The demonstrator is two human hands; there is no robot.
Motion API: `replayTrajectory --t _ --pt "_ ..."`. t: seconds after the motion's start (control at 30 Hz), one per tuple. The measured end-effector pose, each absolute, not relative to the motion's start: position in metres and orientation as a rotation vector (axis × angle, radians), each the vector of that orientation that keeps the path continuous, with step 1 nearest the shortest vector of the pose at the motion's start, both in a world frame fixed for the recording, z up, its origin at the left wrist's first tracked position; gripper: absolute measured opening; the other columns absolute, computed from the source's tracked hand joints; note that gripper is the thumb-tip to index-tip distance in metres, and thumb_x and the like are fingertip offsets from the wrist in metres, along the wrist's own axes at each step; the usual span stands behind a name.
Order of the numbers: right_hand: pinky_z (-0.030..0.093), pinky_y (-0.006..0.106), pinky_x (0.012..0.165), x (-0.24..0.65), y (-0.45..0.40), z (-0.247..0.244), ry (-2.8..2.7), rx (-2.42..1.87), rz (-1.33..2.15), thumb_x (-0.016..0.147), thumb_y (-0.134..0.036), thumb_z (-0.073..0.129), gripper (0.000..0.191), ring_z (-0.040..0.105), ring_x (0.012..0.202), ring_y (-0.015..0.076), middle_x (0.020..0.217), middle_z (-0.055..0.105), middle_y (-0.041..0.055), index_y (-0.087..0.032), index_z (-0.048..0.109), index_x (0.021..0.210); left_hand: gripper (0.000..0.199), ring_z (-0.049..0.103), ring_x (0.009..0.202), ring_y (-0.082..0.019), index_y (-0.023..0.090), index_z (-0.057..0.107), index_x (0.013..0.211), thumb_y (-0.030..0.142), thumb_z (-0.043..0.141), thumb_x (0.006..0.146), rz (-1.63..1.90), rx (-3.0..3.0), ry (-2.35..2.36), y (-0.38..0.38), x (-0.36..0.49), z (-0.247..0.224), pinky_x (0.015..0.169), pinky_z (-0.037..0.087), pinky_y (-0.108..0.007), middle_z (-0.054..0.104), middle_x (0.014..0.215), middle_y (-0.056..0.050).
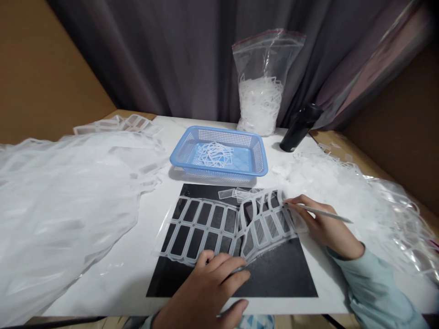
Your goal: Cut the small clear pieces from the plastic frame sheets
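Note:
My right hand (317,224) is closed round a slim white pen-like tool (331,213). Its dark tip meets the upper right of a translucent, flexible sheet (202,226) with rows of rectangular openings. That sheet lies on a black mat (274,276), and its right half is buckled upward. At the sheet's lower edge, my left hand (212,283) rests with fingers stretched out and thumb apart, holding nothing. Several loose thin rectangular frames (233,193) lie at the mat's upper edge, partly under the sheet.
Behind the mat stands a blue basket (219,171) holding thin white frames (216,154). A zip bag (262,103) of similar pieces and a black bottle (300,128) stand farther back. Translucent sheets (68,196) are stacked left; a heap of white scraps (346,196) spreads right.

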State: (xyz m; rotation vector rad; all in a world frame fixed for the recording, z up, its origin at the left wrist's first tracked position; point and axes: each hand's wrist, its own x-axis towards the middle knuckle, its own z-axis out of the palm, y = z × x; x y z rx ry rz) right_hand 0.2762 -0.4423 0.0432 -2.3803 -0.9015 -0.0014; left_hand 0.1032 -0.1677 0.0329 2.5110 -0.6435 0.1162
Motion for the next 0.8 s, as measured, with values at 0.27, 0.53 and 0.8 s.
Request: replayTrajectory --t 0.27,0.53,0.8 --pt "0.048 0.028 0.072 0.2741 -0.4386 0.0464 -0.897 -2.384 -0.043 0.104 -0.032 0.042 0.019 0.066 0.084 0.0189 0.102 0.067 0.0065 -0.021 0.057 0.105 0.028 0.06 0.101 -0.018 0.024 0.061 0.114 0.031 0.067 0.088 0.127 2.528 -0.644 -0.1676 0.1031 0.0344 0.085 0.039 -0.038 0.064 0.119 0.001" --pt "0.049 0.028 0.071 0.2719 -0.4381 0.0461 -0.865 -2.447 -0.161 0.103 -0.03 0.043 0.017 0.067 0.082 0.0195 0.1 0.068 0.0063 -0.021 0.057 0.103 0.027 0.06 0.103 -0.021 0.025 0.06 0.116 0.033 0.064 0.091 0.105 2.493 -0.612 -0.1668 0.102 0.0352 0.088 0.038 -0.04 0.064 0.122 0.0" --pt "0.05 0.03 0.07 0.2726 -0.4381 0.0484 -0.75 -2.422 -0.278 0.101 -0.034 0.047 0.019 0.067 0.085 0.0224 0.101 0.069 0.0076 -0.02 0.06 0.101 0.028 0.06 0.105 -0.02 0.025 0.06 0.116 0.032 0.065 0.089 0.096 2.538 -0.642 -0.1665 0.1026 0.0343 0.089 0.039 -0.038 0.063 0.123 0.0"
